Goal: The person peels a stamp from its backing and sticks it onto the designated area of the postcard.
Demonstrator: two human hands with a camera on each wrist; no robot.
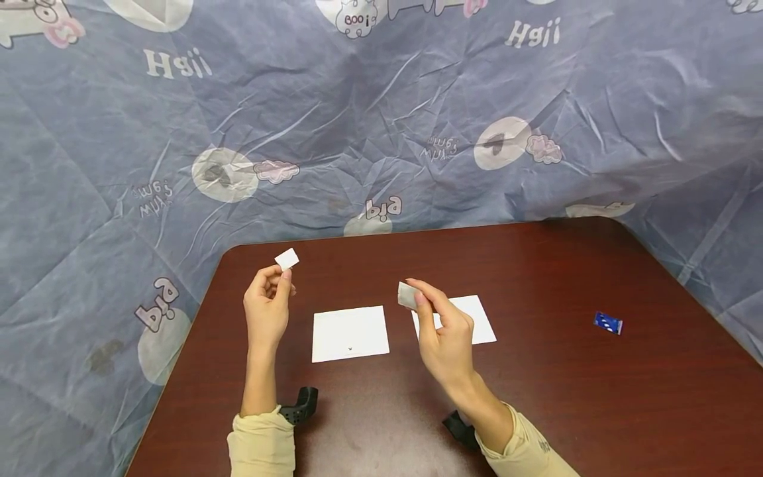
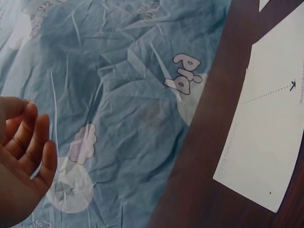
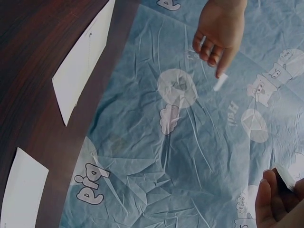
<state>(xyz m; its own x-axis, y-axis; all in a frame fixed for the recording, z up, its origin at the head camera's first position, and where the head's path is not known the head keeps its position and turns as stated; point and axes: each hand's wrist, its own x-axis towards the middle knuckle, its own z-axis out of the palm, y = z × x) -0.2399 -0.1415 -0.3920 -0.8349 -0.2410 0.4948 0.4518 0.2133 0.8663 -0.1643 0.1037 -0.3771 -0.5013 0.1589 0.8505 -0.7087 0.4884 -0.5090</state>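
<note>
My left hand (image 1: 267, 308) is raised over the left part of the table, pinching a small white square piece (image 1: 287, 259) between thumb and forefinger. That piece is outside the left wrist view, where only the curled fingers show. Right of centre, my right hand (image 1: 446, 334) pinches a thin, pale grey piece (image 1: 407, 295) by its edge. In the right wrist view this piece (image 3: 284, 179) has a dark side. Between the hands, a white rectangular paper (image 1: 350, 334) lies flat, with a dotted line and a small dark mark. Behind the right hand is a second white paper (image 1: 477, 318), partly covered.
A small blue packet (image 1: 608, 323) lies on the right side of the dark red-brown table (image 1: 548, 384). A wrinkled blue-grey printed cloth (image 1: 369, 119) hangs behind the table and at both sides. Black wrist devices (image 1: 301, 405) sit at the cream sleeves.
</note>
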